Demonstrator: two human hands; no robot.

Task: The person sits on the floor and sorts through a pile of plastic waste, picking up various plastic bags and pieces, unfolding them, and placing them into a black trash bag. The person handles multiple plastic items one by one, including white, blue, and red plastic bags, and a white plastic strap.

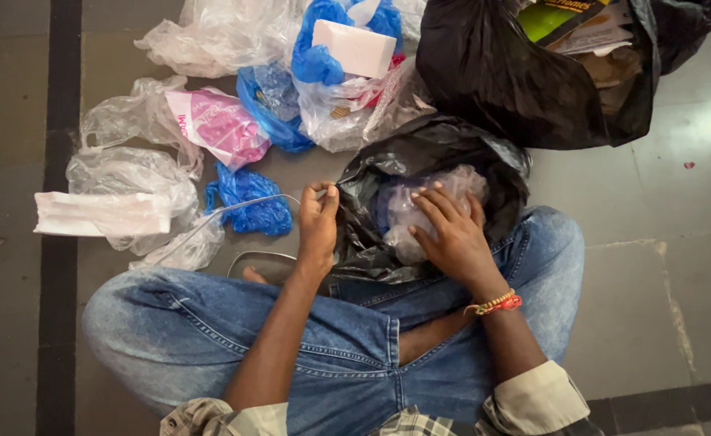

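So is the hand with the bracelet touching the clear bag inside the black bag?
Touching. The head view shows the right hand spread flat on the crumpled clear bag, fingers pressing it inside the black bag.

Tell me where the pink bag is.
In the head view, the pink bag lies on the floor at upper left, between clear bags and a blue bag, beyond the left hand.

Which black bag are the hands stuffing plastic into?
The smaller black bag in the lap, where the right hand presses clear plastic. The bigger black bag behind holds papers.
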